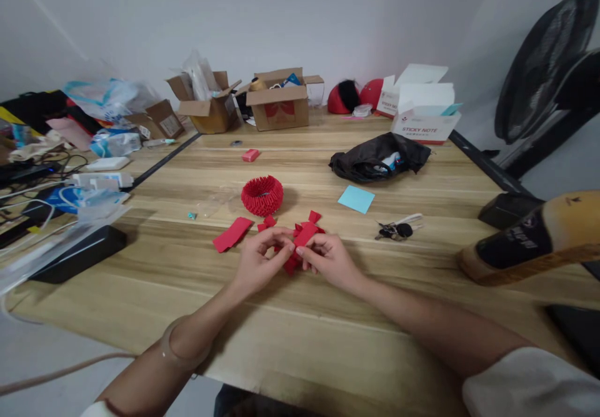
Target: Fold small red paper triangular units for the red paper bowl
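Observation:
A small strip of red paper (305, 234) is pinched between my left hand (268, 256) and my right hand (328, 257), which meet over the table. Several folded red paper pieces (291, 266) lie beneath and around my fingers. Left of my left hand lies a stack of flat red paper strips (232, 234). Just beyond stands a round red bowl (262, 196) built of many folded paper pieces. My fingertips partly hide the paper's lower end.
A blue paper square (356, 199), keys (394, 228) and a black bag (380, 156) lie to the right. A large bottle (529, 239) stands near the right edge. Cardboard boxes (277, 105) and a sticky note box (424, 126) line the back. Cables and plastic bags clutter the left.

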### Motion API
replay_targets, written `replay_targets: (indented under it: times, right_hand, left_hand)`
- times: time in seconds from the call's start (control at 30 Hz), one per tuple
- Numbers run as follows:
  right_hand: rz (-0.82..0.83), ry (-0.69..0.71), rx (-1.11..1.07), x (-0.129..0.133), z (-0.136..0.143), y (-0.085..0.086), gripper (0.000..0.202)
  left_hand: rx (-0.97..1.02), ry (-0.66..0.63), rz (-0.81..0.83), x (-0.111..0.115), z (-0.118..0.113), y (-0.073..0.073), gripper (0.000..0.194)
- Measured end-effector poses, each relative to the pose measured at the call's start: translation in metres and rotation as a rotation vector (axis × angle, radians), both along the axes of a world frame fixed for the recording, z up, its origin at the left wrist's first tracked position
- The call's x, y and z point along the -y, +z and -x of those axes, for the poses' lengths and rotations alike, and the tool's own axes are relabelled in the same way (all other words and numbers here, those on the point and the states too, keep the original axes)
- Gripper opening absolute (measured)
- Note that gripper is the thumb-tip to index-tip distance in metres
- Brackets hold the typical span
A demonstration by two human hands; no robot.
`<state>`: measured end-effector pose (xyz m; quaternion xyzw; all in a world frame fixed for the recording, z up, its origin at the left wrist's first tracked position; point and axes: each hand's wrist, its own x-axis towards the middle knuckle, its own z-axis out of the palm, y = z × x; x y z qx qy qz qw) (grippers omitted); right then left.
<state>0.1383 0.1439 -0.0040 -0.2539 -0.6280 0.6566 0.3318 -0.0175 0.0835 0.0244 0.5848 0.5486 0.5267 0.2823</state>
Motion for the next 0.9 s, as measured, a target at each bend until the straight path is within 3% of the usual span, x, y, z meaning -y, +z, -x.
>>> replay_targets:
  times: [0.13, 0.23, 0.4, 0.47, 0.57, 0.9]
  right_hand:
    - [-0.239, 0.047, 0.083, 0.003, -0.001, -0.003, 0.018]
    - [-0.381, 0.036, 0.157, 0.004, -0.003, -0.004, 0.016]
    - [-0.272, -0.146, 0.051, 0.001, -0.004, -0.001, 0.010]
    - [-0.293, -0.227, 0.002, 0.000, -0.004, 0.000, 0.010]
    - [-0.366, -0.282, -0.026, -0.001, -0.005, -0.001, 0.010]
    - [-0.452, -0.146, -0.076, 0.002, -0.005, 0.002, 0.014]
  left_hand:
    - [-0.067, -0.103, -0.069, 0.002, 0.003, 0.000, 0.058]
    - [-0.190, -0.120, -0.111, 0.003, 0.007, 0.001, 0.044]
    - [-0.362, 0.052, -0.223, 0.001, 0.013, 0.007, 0.018]
    - [-0.419, 0.080, -0.230, 0.000, 0.013, 0.010, 0.008]
    - [-0.463, 0.102, -0.172, 0.000, 0.011, 0.012, 0.009]
    - [-0.448, 0.083, -0.094, -0.001, 0.007, 0.009, 0.009]
